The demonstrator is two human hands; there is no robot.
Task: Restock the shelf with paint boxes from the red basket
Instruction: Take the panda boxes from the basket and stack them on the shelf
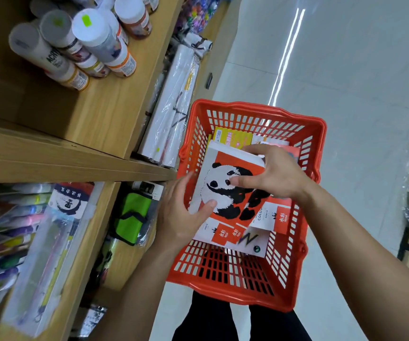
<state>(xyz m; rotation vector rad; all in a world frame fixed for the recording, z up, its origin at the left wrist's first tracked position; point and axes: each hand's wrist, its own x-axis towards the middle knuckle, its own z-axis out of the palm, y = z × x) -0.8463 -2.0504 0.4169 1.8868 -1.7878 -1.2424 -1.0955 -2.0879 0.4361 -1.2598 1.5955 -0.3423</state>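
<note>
Both hands grip one flat, glossy cardboard panda box point(225, 183): the left hand point(181, 217) clasps its near left corner, the right hand point(272, 173) pinches its far right edge, thumb on the printed panda. The box is tilted above the red basket point(304, 198), a slotted hard-plastic tub holding more flat paint boxes point(272, 217). At left stands the smooth wooden shelf point(115, 114) with round-capped paint bottles point(92, 40).

An art-supply shop: wooden shelves point(115, 114) stocked with paint bottles point(92, 43), packaged brushes point(51, 242), a red basket point(252, 114), glossy aisle floor point(346, 70).
</note>
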